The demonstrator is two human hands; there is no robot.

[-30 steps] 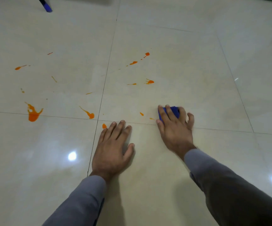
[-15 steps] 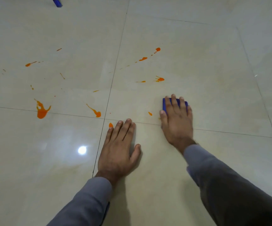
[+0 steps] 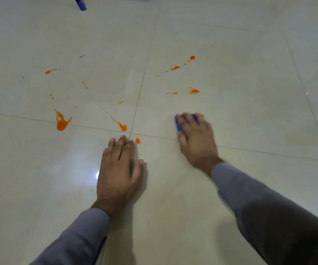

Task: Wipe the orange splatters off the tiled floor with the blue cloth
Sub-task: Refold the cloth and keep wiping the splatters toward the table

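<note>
- The small blue cloth (image 3: pixel 178 125) is pressed flat under the right hand (image 3: pixel 196 136), just past the grout line that crosses the glossy cream tiled floor (image 3: pixel 240 83). Only its near-left edge and slivers between the fingers can be seen.
- The right fingers are laid over the cloth, probably spread and only slightly bent. The hand is smeared with blur, so the exact curl can't be called. That kind of hold makes sense for scrubbing: weight is put straight down through the palm so the cloth isn't dragged out from under it.
- The left hand (image 3: pixel 119 169) is planted palm-down on the near tile, fingers straight and close together, thumb stuck out to the side, nothing held. It looks to be used purely as a prop so body weight can be leaned forward.
- A small orange drop (image 3: pixel 137 140) sits just beside the left fingertips, right at the tile corner where the four tiles meet.
- Plenty is left to wipe: a big orange blotch (image 3: pixel 61 122) on the grout line toward the left edge, an orange streak (image 3: pixel 121 125) near the tile corner, and an orange splat (image 3: pixel 194 91) on the far tile beyond the cloth, plus scattered flecks farther out.
- A dark stick with a blue tip (image 3: pixel 80 4) is seen at the far edge of the floor, well apart from everything.
</note>
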